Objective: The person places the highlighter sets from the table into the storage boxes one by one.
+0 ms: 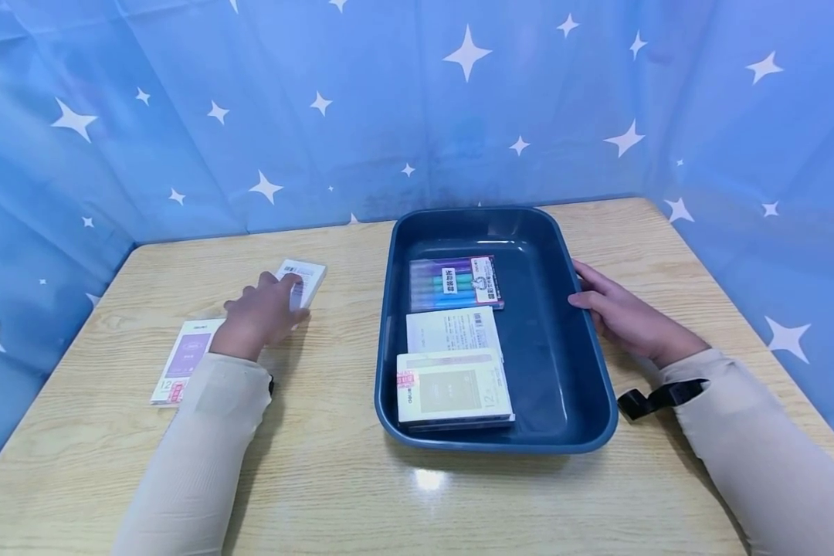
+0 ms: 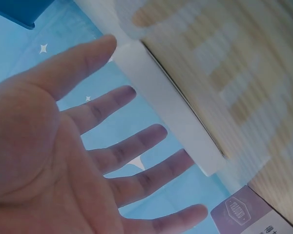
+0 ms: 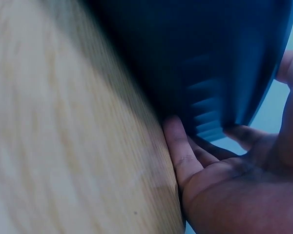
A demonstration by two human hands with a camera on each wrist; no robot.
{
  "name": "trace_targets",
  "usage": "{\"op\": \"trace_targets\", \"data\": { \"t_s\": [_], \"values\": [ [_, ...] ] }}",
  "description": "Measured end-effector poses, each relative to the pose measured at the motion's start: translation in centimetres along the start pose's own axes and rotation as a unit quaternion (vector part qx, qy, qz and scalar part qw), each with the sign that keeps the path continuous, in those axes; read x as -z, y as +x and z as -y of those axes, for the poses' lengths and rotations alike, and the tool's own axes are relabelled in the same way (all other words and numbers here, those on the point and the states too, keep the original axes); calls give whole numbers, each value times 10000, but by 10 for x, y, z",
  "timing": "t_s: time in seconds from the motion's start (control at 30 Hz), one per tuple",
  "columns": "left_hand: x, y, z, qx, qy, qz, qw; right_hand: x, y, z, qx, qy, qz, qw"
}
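My left hand (image 1: pixel 262 313) reaches over a small white box (image 1: pixel 310 279) on the table, left of the blue plastic bin. In the left wrist view its fingers (image 2: pixel 129 146) are spread and fairly straight, beside the box's long white side (image 2: pixel 171 107); contact cannot be made out. My right hand (image 1: pixel 615 313) holds the right wall of the blue bin (image 1: pixel 601 386), thumb at the rim and fingers against the outside. Inside the bin lie a clear pack of coloured pens (image 1: pixel 452 283) and white boxes (image 1: pixel 455 386), one partly covering another.
A white box with a purple label (image 1: pixel 189 351) lies on the wooden table (image 1: pixel 327 463), partly behind the left forearm. A blue curtain with white stars (image 1: pixel 361 116) hangs behind the table and at its sides. A black strap (image 1: pixel 660 398) is on the right wrist.
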State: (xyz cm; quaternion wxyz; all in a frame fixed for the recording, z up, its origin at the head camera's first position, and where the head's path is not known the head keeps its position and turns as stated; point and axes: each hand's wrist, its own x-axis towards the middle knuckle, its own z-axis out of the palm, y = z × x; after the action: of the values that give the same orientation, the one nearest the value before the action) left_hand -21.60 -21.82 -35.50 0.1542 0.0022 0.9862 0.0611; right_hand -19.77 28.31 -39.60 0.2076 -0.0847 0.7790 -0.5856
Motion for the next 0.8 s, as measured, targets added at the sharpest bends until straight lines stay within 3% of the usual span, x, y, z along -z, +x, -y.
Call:
{"op": "trace_targets", "data": {
  "t_s": [0.8],
  "values": [
    [-1, 2, 0, 2, -179, 128, 9998, 0, 0, 0, 78, 10, 48, 10000]
  ]
}}
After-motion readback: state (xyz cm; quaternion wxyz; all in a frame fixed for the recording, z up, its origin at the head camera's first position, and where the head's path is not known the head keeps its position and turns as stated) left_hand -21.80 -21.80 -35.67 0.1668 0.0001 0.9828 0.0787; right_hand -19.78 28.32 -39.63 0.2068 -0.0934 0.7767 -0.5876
